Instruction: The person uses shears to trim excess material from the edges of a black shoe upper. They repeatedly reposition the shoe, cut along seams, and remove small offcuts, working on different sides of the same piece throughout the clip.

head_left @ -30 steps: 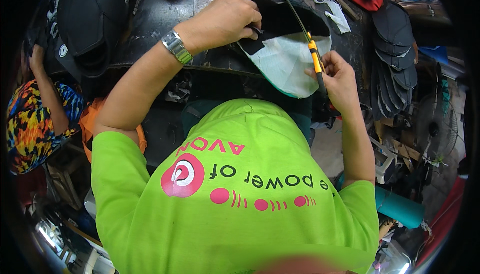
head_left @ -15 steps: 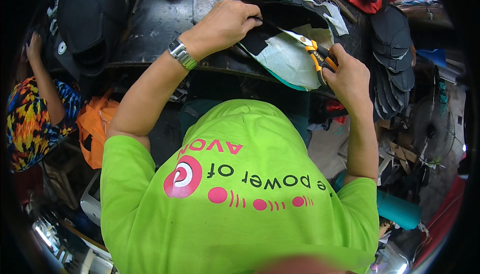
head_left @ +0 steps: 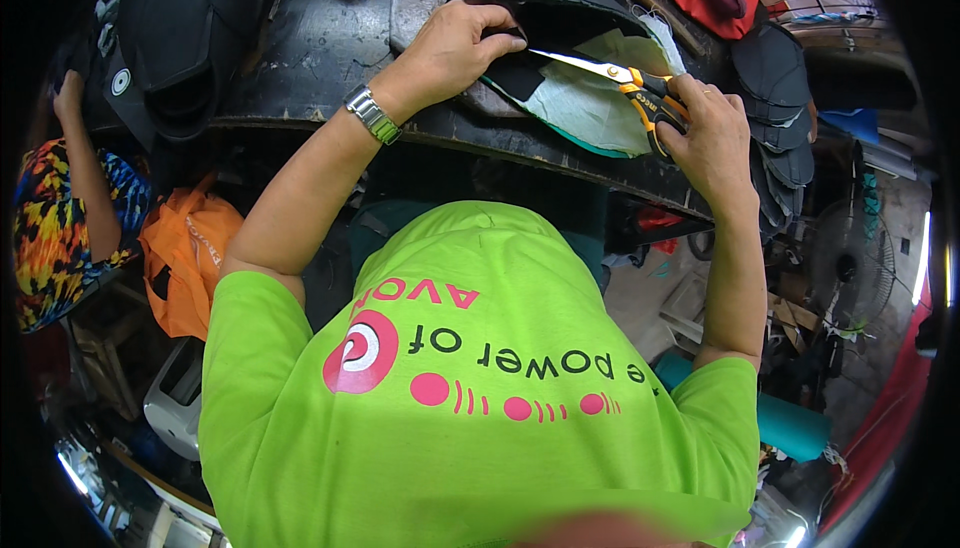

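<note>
Cap (head_left: 560,18) lies under left hand (head_left: 455,48), scissors (head_left: 625,78) in right hand (head_left: 715,133).

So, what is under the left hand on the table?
Under the left hand lies a black cap piece on pale lining, on the dark table. The scissors point at it. The palm hides the rest.

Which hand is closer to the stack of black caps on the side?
The right. The right hand, holding the scissors, sits just beside the stack of black caps at the bench's right end. The left hand is farther off, pressing the black piece being cut.
</note>
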`<state>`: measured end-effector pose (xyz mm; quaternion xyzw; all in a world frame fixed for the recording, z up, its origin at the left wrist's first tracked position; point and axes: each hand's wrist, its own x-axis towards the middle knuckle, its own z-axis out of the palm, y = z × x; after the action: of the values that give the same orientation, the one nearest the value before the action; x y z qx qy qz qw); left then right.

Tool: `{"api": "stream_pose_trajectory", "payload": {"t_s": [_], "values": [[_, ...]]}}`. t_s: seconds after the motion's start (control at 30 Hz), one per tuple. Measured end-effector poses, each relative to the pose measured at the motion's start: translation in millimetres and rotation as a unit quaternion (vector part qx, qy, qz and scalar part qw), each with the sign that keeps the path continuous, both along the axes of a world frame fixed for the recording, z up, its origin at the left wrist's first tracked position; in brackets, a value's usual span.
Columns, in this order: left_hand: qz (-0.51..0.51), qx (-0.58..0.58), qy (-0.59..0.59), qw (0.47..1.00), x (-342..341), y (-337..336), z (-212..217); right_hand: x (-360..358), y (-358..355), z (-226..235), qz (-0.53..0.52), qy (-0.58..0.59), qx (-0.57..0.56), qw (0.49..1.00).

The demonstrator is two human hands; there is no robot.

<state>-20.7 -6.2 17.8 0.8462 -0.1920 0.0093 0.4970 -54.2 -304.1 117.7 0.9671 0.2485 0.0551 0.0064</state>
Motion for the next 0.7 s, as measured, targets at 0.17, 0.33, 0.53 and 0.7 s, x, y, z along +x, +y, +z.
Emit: {"api": "stream_pose_trajectory", "payload": {"t_s": [0.17, 0.33, 0.53, 0.7], "values": [[-0.018, -0.032, 0.022, 0.999, 5.8, -0.5, -5.8, 5.7, -1.0, -0.5, 0.021, -0.038, -0.03, 0.999], [-0.019, -0.062, 0.05, 0.997, 8.0, 2.5, -7.0, 11.1, -1.9, 3.8, 0.034, -0.057, -0.056, 0.996], [-0.018, -0.144, 0.152, 0.978, 11.1, 6.6, -4.2, 16.7, 6.4, 18.9, 0.045, -0.088, -0.086, 0.991], [0.013, -0.276, 0.236, 0.932, 14.6, 11.0, -7.8, 24.4, 17.6, 52.1, 0.078, -0.142, -0.119, 0.98]]}}
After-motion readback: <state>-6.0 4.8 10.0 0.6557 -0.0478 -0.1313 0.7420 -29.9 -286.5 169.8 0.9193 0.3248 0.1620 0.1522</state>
